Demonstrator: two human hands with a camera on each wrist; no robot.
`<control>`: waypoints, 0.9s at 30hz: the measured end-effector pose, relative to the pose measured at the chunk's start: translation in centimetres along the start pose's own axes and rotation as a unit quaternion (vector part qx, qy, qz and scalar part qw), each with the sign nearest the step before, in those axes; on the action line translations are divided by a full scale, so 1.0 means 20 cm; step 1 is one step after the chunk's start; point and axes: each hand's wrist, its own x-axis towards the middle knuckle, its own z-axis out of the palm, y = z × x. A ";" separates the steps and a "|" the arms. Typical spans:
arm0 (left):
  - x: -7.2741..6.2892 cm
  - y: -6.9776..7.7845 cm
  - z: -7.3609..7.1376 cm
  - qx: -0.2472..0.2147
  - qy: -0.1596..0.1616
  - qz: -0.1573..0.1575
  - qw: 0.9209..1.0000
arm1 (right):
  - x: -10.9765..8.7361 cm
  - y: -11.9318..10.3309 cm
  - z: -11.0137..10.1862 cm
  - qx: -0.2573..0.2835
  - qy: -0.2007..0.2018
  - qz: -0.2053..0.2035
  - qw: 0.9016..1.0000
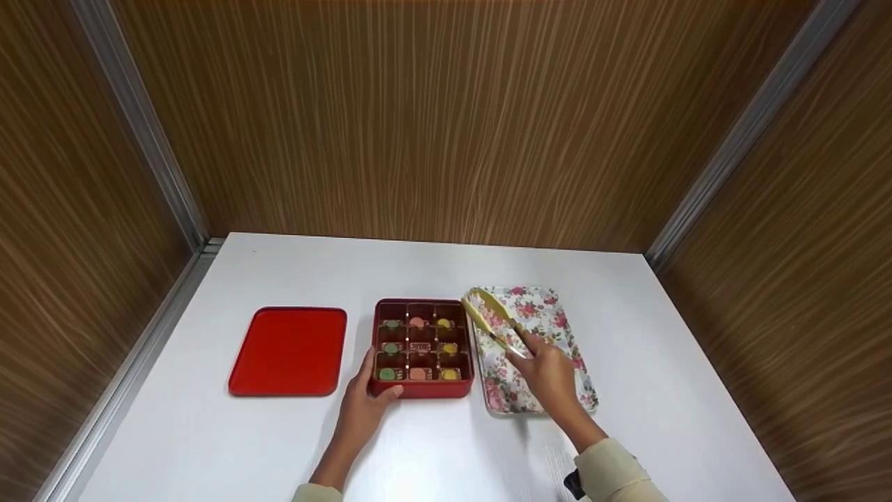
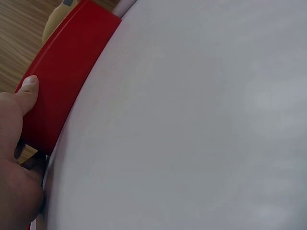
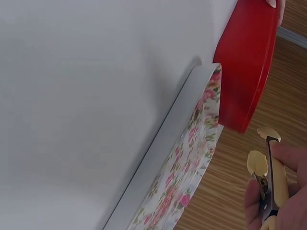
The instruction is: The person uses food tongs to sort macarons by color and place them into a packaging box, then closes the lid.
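Note:
My left hand (image 1: 362,411) grips the near left corner of a red box (image 1: 432,389), its thumb on the front wall and fingers along the left side. A brown divider insert in the box holds round green, pink and yellow pieces; the centre compartment shows only a patterned bottom. My right hand (image 1: 552,376) holds tongs (image 1: 505,312) with yellow tips, over a floral tray (image 1: 495,401). The tips point to the box's far right corner. In the right wrist view the tong tips (image 3: 257,163) stand apart, with nothing visible between them.
A flat red lid (image 1: 289,352) lies left of the box on the white table (image 1: 432,453). The floral tray stands close along the box's right side. Wood-grain panels (image 1: 418,118) wall in the back and both sides.

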 end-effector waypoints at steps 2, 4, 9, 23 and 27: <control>0.00 0.00 0.00 0.000 -0.001 0.001 1.000 | 0.00 0.02 -0.02 0.000 0.005 0.004 1.000; 0.00 0.00 0.00 0.001 -0.001 0.000 1.000 | 0.00 0.05 -0.04 -0.007 0.009 0.005 1.000; 0.00 0.01 0.01 0.004 -0.001 -0.003 1.000 | -0.01 0.12 -0.08 -0.017 0.028 0.024 0.999; -0.01 0.00 -0.01 0.004 0.003 -0.001 1.000 | -0.03 0.42 -0.20 -0.011 0.049 0.125 0.991; -0.01 0.00 -0.01 0.004 0.003 0.000 1.000 | -0.03 0.51 -0.24 -0.009 0.052 0.156 0.986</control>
